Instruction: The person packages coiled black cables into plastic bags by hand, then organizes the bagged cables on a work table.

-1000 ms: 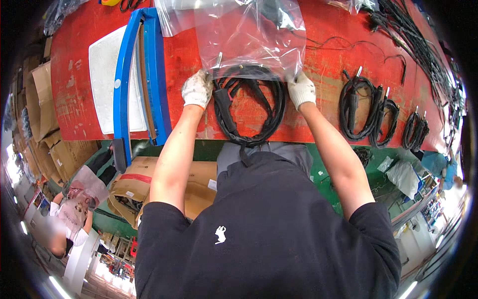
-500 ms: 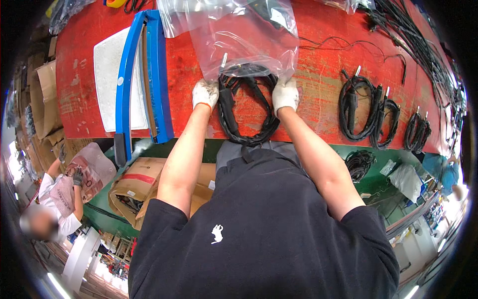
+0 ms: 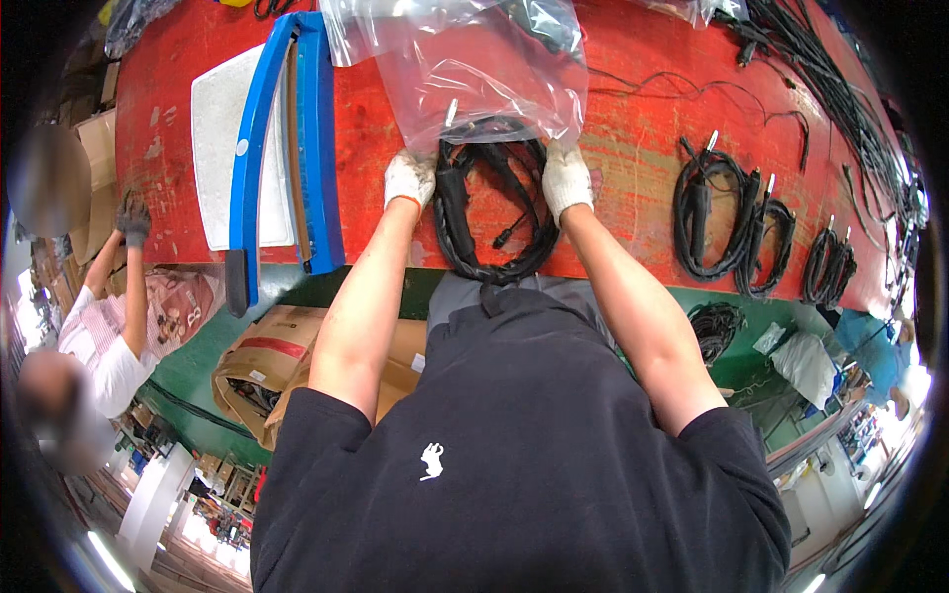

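My left hand (image 3: 409, 180), in a white knit glove, is closed on the left edge of a clear plastic bag (image 3: 474, 87). The opposite edge is gripped by my right hand (image 3: 566, 184), gloved the same way. Between them lies a coiled black cable (image 3: 539, 247) with a metal plug tip at its upper left. The bag's mouth covers the far part of the coil; the near part is uncovered at the table's front edge. My fingertips are partly hidden by the film and the coil.
The red worktable (image 3: 376, 128) bears a blue-framed paper cutter (image 3: 318, 148) on the left. More coiled cables (image 3: 697, 212) lie to the right, with a bundle of loose black cables (image 3: 840, 89) behind them. A cardboard box (image 3: 277, 346) stands below. A co-worker's gloved hands (image 3: 133, 219) are at the left edge.
The coil's far side shows further inside the bag, and a loose cable end has appeared within its ring. At the left, the co-worker has raised both hands to the table's edge.
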The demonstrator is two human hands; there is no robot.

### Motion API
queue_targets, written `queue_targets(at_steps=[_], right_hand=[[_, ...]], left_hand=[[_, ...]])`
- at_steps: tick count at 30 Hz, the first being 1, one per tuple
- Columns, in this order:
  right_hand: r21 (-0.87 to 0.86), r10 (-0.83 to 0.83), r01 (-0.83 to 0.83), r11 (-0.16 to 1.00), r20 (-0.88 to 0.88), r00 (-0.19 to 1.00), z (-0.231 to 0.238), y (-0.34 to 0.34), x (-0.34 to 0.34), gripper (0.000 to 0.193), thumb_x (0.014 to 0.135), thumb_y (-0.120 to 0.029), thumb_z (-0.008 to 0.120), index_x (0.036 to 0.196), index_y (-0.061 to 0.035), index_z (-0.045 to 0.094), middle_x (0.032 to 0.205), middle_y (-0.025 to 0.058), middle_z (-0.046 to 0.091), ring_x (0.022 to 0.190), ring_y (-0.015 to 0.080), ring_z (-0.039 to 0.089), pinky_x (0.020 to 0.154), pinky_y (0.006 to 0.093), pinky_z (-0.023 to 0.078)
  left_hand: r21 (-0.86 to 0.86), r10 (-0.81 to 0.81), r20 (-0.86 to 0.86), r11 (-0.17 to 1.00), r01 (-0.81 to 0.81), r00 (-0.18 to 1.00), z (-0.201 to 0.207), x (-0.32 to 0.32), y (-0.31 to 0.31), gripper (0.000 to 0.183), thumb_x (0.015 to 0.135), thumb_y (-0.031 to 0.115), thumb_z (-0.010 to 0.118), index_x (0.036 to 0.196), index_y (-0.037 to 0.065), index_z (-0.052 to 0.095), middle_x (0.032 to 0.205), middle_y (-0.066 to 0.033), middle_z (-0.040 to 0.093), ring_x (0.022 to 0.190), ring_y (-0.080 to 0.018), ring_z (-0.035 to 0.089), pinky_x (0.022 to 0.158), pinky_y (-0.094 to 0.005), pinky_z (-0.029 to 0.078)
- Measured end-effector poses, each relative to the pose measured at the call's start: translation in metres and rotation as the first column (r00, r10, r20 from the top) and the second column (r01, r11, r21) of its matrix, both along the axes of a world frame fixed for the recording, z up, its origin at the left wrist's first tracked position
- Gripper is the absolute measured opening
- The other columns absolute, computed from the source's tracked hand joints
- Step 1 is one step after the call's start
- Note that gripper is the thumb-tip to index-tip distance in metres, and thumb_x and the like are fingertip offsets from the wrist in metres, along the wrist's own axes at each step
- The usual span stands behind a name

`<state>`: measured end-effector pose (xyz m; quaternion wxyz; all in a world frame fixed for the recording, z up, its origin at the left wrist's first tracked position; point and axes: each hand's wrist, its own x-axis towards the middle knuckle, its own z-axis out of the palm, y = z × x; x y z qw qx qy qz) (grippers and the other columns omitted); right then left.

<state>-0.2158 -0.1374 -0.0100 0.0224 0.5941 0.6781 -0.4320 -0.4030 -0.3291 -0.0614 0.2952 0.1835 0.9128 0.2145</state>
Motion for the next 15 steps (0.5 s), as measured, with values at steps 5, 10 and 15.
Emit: queue_targets(at_steps=[5, 10, 15], right_hand=[[-0.545, -0.488, 0.269, 0.794, -0.307, 0.817, -0.028, 0.008, 0.004, 0.043, 0.105, -0.041, 0.040, 0.115, -0.0043, 0.060, 0.089, 0.0153, 0.071, 0.068, 0.0301, 0.068, 0.058, 0.0411, 0.056], [-0.492, -0.673, 0.502, 0.711, -0.271, 0.688, -0.040, 0.004, 0.014, 0.036, 0.106, -0.040, 0.041, 0.111, -0.0089, 0.060, 0.082, 0.0105, 0.069, 0.053, 0.0209, 0.061, 0.041, 0.0322, 0.049], [-0.052, -0.289, 0.285, 0.957, -0.237, 0.928, -0.038, 0.006, 0.038, 0.039, 0.103, -0.034, 0.043, 0.117, -0.0026, 0.061, 0.100, 0.0207, 0.071, 0.080, 0.0348, 0.068, 0.070, 0.0453, 0.054]], left_hand=[[0.118, 0.076, 0.130, 0.989, -0.092, 0.989, 0.001, -0.001, -0.003, 0.035, 0.093, 0.032, 0.062, 0.104, 0.000, 0.070, 0.103, -0.0259, 0.071, 0.101, -0.0447, 0.066, 0.086, -0.0488, 0.052], [0.090, 0.091, 0.091, 0.991, -0.099, 0.992, -0.018, 0.012, -0.031, 0.032, 0.093, 0.032, 0.061, 0.100, 0.002, 0.070, 0.098, -0.0264, 0.071, 0.097, -0.0451, 0.067, 0.084, -0.0497, 0.052], [-0.007, -0.099, -0.003, 0.995, 0.099, 0.995, 0.012, 0.045, -0.045, 0.032, 0.093, 0.030, 0.059, 0.092, 0.000, 0.069, 0.092, -0.0276, 0.069, 0.094, -0.0460, 0.066, 0.082, -0.0509, 0.053]])
